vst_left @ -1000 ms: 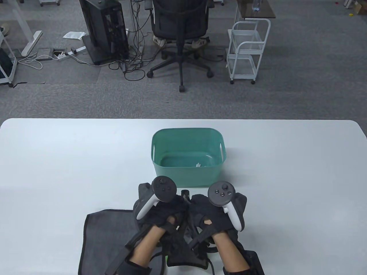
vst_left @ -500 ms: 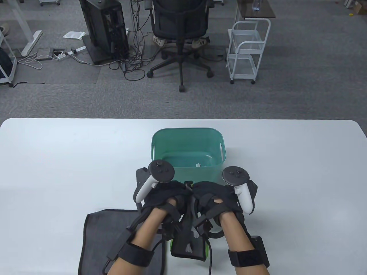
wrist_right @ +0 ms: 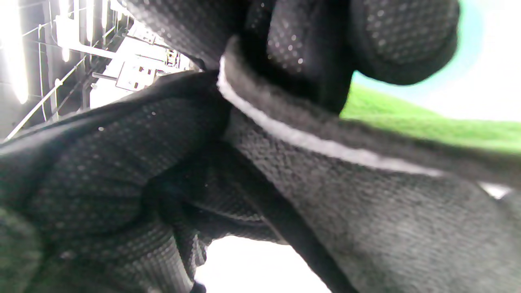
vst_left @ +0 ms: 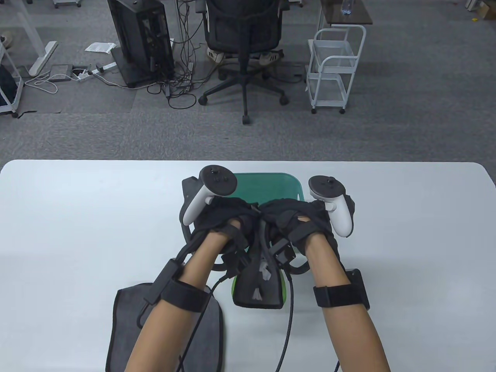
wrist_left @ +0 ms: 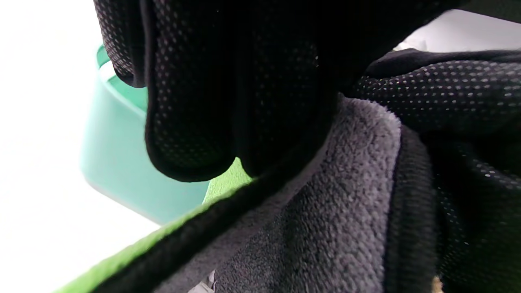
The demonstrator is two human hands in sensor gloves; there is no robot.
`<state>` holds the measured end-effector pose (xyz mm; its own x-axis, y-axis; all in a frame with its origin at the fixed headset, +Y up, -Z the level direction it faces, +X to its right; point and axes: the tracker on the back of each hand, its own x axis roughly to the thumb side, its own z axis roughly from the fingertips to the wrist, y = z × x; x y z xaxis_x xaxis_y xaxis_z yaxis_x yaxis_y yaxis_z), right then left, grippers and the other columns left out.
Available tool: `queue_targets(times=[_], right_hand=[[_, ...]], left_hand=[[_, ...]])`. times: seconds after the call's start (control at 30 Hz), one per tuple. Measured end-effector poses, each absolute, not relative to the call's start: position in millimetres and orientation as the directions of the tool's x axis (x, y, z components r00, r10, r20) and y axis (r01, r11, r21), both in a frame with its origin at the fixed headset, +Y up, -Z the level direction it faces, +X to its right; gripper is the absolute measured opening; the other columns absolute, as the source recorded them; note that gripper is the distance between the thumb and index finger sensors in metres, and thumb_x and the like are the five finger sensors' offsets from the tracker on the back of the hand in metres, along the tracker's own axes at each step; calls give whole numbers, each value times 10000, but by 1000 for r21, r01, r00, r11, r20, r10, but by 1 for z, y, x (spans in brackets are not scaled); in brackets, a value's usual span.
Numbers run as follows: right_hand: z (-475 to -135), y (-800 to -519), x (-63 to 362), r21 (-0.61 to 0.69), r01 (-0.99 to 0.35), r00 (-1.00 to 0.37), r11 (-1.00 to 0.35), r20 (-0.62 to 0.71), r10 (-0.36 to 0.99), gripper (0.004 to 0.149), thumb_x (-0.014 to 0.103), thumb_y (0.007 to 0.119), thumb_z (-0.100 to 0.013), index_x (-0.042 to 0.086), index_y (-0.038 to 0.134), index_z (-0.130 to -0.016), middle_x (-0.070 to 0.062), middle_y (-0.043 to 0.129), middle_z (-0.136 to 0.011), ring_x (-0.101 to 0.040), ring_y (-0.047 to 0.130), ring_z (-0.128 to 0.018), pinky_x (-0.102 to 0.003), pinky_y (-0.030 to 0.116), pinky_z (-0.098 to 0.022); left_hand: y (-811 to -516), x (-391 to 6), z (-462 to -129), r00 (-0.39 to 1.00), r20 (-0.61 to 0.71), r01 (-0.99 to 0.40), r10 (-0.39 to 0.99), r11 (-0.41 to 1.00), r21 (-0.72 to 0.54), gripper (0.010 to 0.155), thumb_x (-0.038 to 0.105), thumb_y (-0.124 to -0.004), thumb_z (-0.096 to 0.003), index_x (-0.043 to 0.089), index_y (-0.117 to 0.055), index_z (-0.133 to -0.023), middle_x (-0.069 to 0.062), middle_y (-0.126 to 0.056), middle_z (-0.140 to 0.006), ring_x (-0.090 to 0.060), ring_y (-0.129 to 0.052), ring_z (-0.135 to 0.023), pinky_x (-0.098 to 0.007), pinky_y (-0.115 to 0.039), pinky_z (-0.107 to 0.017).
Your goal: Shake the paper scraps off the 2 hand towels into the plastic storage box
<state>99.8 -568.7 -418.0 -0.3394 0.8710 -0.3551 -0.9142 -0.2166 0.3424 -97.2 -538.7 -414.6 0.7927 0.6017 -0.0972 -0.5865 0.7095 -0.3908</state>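
- left hand point(vst_left: 223, 217) and right hand point(vst_left: 294, 219) sit side by side, fingers curled tight on the towel point(vst_left: 259, 286).
- the towel hangs toward the person, short of the box point(vst_left: 267, 186); scraps point(vst_left: 264, 269) cling to it.

storage box point(vst_left: 267, 182) mostly hidden behind hands, flat towel point(vst_left: 124, 310) cut off below

The table view is bright and sharp, with soft shadows on the table point(vst_left: 77, 217). Both wrist views are blurry up close, and the background there glares white.
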Motion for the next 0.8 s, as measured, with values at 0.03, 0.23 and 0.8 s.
queue_targets(times=[0.03,0.23,0.8], right_hand=[[-421,-566,100,343,-916,-334,-211,-356,873,440,237,818,-549,10,735,-916,-171,961,-677,-298,1018,-401,-495,840,-363],[-450,-544,100,334,-936,-240,-115,-363,901,434,237,820,-551,11,743,-914,-175,963,-672,-300,1016,-399,-497,839,-364],[-488,-530,100,149,-974,140,170,-192,971,429,256,804,-563,38,728,-925,-141,955,-705,-288,994,-439,-488,826,-412]], left_hand=[[-535,-97,-418,796,-101,-583,597,713,-389,434,389,-764,-525,50,-829,-788,23,-1046,-412,-229,-1144,-378,-458,-827,-586],[-507,-100,-438,786,-98,-605,610,728,-322,437,394,-753,-529,61,-818,-804,27,-1037,-417,-229,-1141,-378,-455,-825,-588],[-485,-116,-461,635,62,-759,770,636,-136,457,456,-658,-598,178,-656,-961,76,-970,-620,-180,-1100,-594,-420,-785,-677]])
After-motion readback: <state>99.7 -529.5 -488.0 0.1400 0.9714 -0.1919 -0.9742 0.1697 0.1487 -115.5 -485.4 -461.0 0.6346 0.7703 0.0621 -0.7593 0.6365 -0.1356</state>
